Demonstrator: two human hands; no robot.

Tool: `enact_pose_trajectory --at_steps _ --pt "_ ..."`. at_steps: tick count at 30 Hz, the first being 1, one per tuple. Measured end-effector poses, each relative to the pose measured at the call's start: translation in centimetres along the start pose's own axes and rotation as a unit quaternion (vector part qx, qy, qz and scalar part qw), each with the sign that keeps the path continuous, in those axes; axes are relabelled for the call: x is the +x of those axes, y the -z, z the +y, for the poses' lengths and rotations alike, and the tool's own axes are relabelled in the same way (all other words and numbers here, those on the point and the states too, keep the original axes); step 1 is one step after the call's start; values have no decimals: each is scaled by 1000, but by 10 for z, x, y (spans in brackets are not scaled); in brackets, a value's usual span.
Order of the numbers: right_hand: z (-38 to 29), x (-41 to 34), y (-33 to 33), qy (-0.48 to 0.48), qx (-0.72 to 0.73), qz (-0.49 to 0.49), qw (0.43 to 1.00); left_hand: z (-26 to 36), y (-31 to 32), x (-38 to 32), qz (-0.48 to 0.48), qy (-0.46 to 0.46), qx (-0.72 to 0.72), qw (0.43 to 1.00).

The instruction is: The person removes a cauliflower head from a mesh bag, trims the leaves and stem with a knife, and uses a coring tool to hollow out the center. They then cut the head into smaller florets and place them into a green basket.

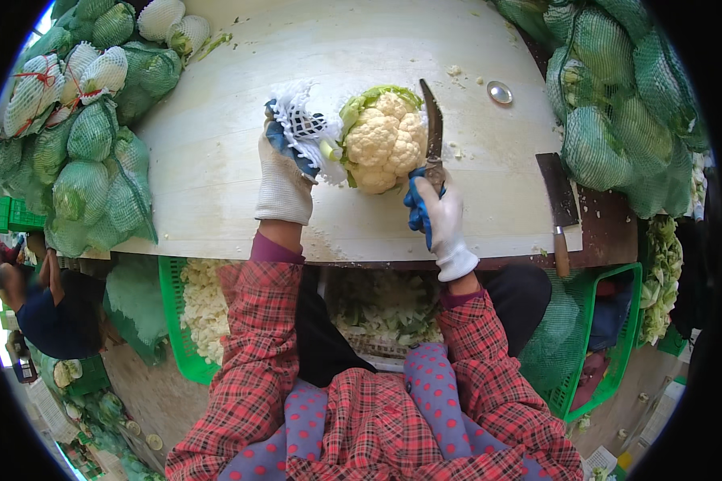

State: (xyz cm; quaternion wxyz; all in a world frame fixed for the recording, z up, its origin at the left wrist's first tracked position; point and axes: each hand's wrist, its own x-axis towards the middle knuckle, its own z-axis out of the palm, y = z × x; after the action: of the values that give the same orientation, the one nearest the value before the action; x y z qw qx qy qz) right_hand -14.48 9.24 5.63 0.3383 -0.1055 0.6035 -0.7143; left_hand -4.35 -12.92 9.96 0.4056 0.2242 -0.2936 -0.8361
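A head of cauliflower (380, 141) with pale curds and some green leaves lies on the pale tabletop (216, 198) between my hands. My left hand (290, 144), in a white and blue work glove, is closed on a white foam net sleeve (307, 123) just left of the head, by its pale green stem. My right hand (436, 210), gloved alike, grips a curved knife (434, 123) by its handle. The dark blade points away from me along the right side of the cauliflower; whether it touches the head I cannot tell.
Green net bags of cauliflower (81, 189) are heaped at left, more net bags (601, 102) at right. A cleaver (558, 192) lies by the right edge, a small round metal lid (499, 92) beyond. Below the table stands a green crate (171, 324) with florets. Another person (54, 318) sits far left.
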Motion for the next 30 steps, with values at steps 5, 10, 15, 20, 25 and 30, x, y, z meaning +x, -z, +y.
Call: enact_pose_trajectory --at_steps 5,10,15,20,25,30 --pt "-15 33 41 31 -105 114 987 28 -2 26 174 -159 75 969" --pt "0 70 72 108 -365 202 903 9 -12 35 198 -214 612 735" --pt "4 68 92 244 -508 320 761 -23 -28 10 31 -134 785 604" --pt "-27 30 75 271 -45 234 933 -44 -7 22 -135 -14 917 376" --pt "-40 -9 41 402 -597 102 687 -63 49 65 -55 -151 882 443" --pt "-50 -8 38 300 -609 114 725 21 35 54 107 -66 129 984"
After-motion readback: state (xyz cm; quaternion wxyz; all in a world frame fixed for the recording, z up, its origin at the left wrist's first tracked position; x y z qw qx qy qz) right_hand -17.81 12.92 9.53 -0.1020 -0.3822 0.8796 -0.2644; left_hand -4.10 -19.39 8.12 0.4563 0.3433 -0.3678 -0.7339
